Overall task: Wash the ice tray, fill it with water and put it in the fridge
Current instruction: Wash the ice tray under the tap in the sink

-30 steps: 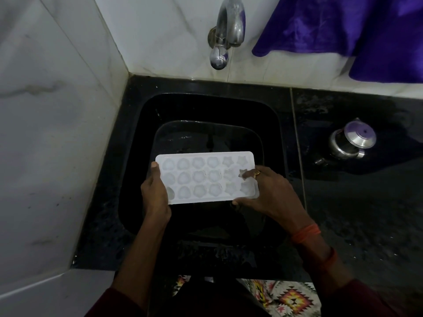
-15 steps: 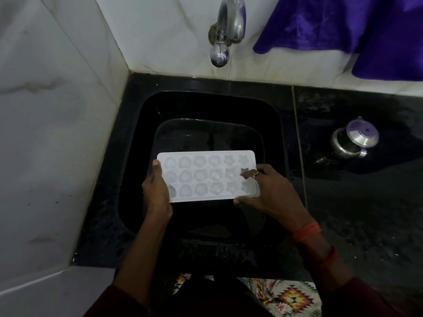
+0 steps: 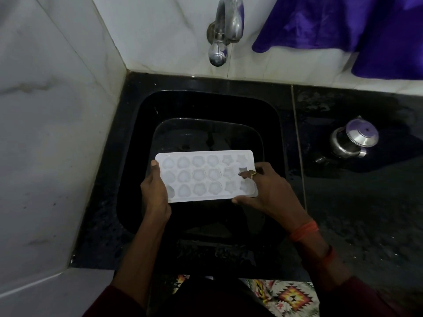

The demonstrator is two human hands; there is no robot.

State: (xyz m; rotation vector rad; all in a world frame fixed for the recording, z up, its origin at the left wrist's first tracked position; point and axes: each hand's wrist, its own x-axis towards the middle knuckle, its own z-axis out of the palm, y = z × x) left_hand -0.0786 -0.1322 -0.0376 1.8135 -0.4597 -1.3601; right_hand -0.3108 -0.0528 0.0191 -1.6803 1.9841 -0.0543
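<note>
White plastic, thin and moulded into three rows of heart, flower and star cells, the ice tray [image 3: 206, 176] is held level over the black sink [image 3: 135, 138], cells up, well below the tap [image 3: 225, 30]. The left hand [image 3: 154, 191] grips the left short end, with the thumb laid on the rim and the fingers hidden underneath. The right hand [image 3: 267, 191] clasps the right end, thumb at the near corner and a ringed finger reaching over into a star cell. Such a tray is probably light and a little flexible, and slick when wet. Once filled it would likely sag and spill if held by one end, so the two short ends look the soundest places to hold it. No stream shows from the tap. On the dark counter [image 3: 366, 213] to the right stands a steel pot [image 3: 352, 139], and a purple cloth [image 3: 332, 21] hangs against the marble wall.
</note>
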